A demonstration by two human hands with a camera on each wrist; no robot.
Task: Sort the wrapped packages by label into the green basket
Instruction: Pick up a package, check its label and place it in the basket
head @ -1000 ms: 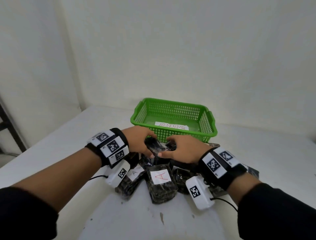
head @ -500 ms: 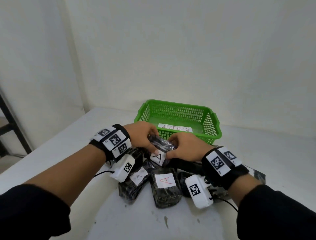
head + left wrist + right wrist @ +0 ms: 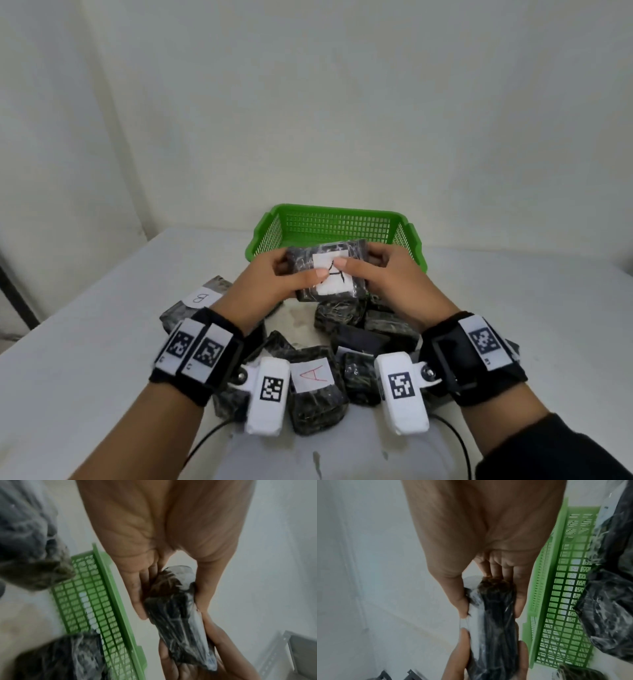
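Held package: a dark wrapped package (image 3: 329, 272) with a white paper label facing the head camera, raised in the centre of the frame in front of the near wall of the basket; a black handwritten mark on the label is partly covered by both thumbs, so the letter cannot be read for certain
Left hand: the left hand (image 3: 274, 279) clamps its grip on the left end of the held package, thumb on the label side and fingers behind; the left wrist view shows the package (image 3: 178, 615) pinched between thumb and fingers
Right hand: the right hand (image 3: 387, 277) clamps its grip on the right end, thumb tip on the label; in the right wrist view the package (image 3: 494, 622) sits edge-on between thumb and fingers
Green basket: the green basket (image 3: 337, 222) stands on the table just above the hands in the head view, its mesh far wall visible; its floor is hidden by the held package
Pile: further dark wrapped packages (image 3: 373, 329) lie heaped on the table below the hands, in the lower middle of the frame
Package A: one package with a red A label (image 3: 311, 375) lies between the two wrist cameras
Package B: one package with a B label (image 3: 200, 297) lies at the left of the pile, beside the left forearm
Table: the white table (image 3: 102, 342) carries the basket and the pile, with grey smudges near the bottom edge
Wall: a plain pale wall (image 3: 308, 102) fills the upper half of the frame
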